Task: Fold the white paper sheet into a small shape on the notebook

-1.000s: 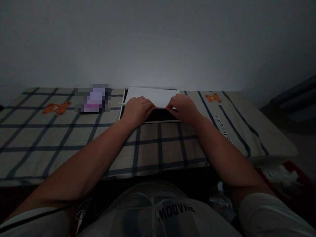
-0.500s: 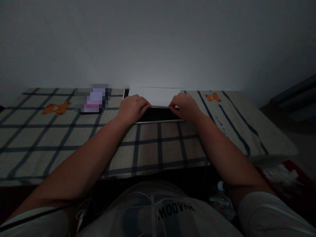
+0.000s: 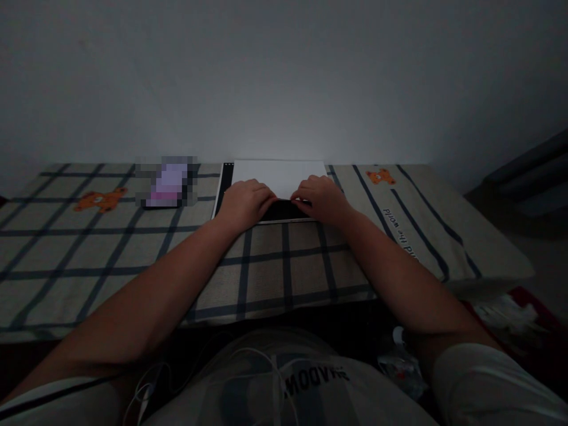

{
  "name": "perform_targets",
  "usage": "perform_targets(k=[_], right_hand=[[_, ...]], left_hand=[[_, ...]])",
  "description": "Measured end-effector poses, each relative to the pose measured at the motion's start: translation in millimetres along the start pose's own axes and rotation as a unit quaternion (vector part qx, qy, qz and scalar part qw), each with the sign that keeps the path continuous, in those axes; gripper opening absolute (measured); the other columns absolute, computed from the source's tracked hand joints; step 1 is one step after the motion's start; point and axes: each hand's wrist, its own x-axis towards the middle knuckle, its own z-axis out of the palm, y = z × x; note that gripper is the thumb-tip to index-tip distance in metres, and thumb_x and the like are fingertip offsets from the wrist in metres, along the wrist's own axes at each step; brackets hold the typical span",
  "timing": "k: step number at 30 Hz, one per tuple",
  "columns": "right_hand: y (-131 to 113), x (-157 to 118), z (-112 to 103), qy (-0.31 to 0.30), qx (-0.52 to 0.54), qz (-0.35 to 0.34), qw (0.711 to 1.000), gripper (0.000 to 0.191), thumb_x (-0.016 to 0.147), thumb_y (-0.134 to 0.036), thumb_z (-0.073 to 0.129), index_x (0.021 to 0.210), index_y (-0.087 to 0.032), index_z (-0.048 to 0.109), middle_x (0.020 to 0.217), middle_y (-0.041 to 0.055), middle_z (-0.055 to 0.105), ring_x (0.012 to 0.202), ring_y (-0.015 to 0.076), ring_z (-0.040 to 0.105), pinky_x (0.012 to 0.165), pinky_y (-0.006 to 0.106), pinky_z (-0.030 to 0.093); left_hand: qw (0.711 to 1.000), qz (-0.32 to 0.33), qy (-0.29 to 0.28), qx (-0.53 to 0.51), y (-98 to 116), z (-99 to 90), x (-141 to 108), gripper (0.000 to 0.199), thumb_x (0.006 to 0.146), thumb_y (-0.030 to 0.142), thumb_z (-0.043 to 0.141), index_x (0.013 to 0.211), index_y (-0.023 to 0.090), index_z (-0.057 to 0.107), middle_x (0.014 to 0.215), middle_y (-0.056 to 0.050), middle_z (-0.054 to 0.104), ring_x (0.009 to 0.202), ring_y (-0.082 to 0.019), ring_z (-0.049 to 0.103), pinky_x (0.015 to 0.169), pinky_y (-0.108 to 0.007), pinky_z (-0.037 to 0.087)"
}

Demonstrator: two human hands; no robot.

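Observation:
A white sheet of paper (image 3: 279, 177) lies over a flat black panel with a pale rim (image 3: 226, 183), back by the wall. My left hand (image 3: 248, 204) is closed in a pinch at the near edge of the paper, left of its middle. On the other side of the middle, my right hand (image 3: 320, 200) pinches the same edge with thumb and fingertips. A small gap parts the two sets of fingertips. The hands cover the near corners of the paper, and a dark strip of the panel shows below them.
A checked cloth (image 3: 284, 272) with bear prints covers the table. To the left lies a blurred-out purple phone-like thing (image 3: 171, 183). Behind stands a grey wall (image 3: 284, 77). Below the table at right are a plastic bottle (image 3: 402, 361) and a red container (image 3: 528, 302).
Both hands have moved inward and slightly nearer to me along the paper's near edge. That edge sits lower and closer to the panel than before.

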Motion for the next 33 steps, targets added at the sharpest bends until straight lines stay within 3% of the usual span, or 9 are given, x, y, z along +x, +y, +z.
perform_targets(k=[15, 25, 33], right_hand=[[8, -1, -2, 0.024, 0.018, 0.041, 0.999, 0.016, 0.094, -0.02, 0.054, 0.089, -0.02, 0.069, 0.093, 0.0077, 0.072, 0.092, 0.0234, 0.055, 0.079, 0.036, 0.032], [-3, 2, 2, 0.029, 0.009, 0.004, 1.0, 0.021, 0.099, -0.026, 0.054, 0.103, -0.021, 0.074, 0.099, 0.0082, 0.072, 0.095, 0.0248, 0.055, 0.078, 0.037, 0.03], [-5, 4, 2, 0.018, 0.005, 0.013, 1.0, 0.02, 0.101, -0.021, 0.052, 0.096, -0.018, 0.072, 0.099, 0.0096, 0.074, 0.093, 0.0244, 0.055, 0.078, 0.037, 0.029]], left_hand=[[0.999, -0.003, 0.032, -0.043, -10, -0.8, -2, 0.031, 0.103, 0.036, 0.053, 0.101, 0.019, 0.079, 0.102, -0.01, 0.08, 0.099, -0.027, 0.071, 0.085, -0.039, 0.052], [0.999, 0.004, 0.034, -0.029, 6, -2.5, -3, 0.031, 0.101, 0.033, 0.051, 0.099, 0.017, 0.077, 0.101, -0.012, 0.079, 0.096, -0.028, 0.071, 0.08, -0.04, 0.053], [0.999, 0.011, 0.025, -0.022, 12, -6.4, -2, 0.029, 0.099, 0.03, 0.052, 0.098, 0.017, 0.077, 0.101, -0.012, 0.079, 0.097, -0.029, 0.072, 0.079, -0.04, 0.053]])
